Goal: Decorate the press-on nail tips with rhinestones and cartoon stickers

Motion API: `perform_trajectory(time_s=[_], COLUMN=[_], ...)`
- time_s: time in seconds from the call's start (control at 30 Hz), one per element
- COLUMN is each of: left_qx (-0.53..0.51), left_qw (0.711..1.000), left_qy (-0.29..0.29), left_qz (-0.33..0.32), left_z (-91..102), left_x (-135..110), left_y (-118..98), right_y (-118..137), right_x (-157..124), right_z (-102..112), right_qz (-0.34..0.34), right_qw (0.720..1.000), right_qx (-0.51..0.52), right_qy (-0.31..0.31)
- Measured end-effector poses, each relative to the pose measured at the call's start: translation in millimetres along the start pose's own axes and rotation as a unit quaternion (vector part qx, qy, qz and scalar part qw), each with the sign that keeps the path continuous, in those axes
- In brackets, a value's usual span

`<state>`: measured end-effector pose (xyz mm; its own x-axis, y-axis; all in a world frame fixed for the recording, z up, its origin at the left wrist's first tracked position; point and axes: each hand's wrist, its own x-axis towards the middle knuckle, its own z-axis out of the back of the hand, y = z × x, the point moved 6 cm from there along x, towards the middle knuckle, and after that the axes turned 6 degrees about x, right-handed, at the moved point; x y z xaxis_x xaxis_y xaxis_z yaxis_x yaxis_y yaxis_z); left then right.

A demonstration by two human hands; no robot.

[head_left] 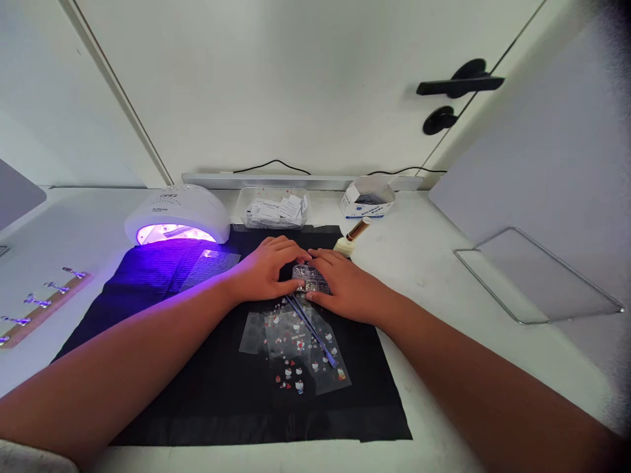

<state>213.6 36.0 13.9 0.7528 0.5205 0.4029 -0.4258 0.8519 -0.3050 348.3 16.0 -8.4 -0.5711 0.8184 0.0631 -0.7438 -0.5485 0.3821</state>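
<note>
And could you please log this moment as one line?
left hand: at clear case | right hand: at clear case | tweezers: over sticker sheet

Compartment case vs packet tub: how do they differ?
The compartment case is divided into small cells; the packet tub looks undivided. The left hand and right hand are on the compartment case; the packet tub stands beyond them, untouched. The compartment case looks smaller than the packet tub. Both are see-through.
</note>
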Motion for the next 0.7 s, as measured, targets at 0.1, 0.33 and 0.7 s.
perform_trajectory(time_s=[0.1, 0.33, 0.7], left_qx=[0.006, 0.020, 0.015], left_qw=[1.000, 0.999, 0.999], left_qy=[-0.014, -0.030, -0.030], left_qz=[-0.008, -0.015, -0.003], left_z=[1.8, 1.7, 3.4], left_x=[0.1, 0.2, -0.1], left_y=[-1.5, -2.1, -2.3], right_y=[-0.3, -0.5, -0.4], right_x=[0.2, 0.2, -0.1], right_z=[-0.3, 0.3, -0.1], right_qz=[-0.002, 0.004, -0.005], right_qw=[1.000, 1.000, 1.000], right_qx=[0.000, 0.001, 0.001], right_qy=[0.003, -0.002, 0.004])
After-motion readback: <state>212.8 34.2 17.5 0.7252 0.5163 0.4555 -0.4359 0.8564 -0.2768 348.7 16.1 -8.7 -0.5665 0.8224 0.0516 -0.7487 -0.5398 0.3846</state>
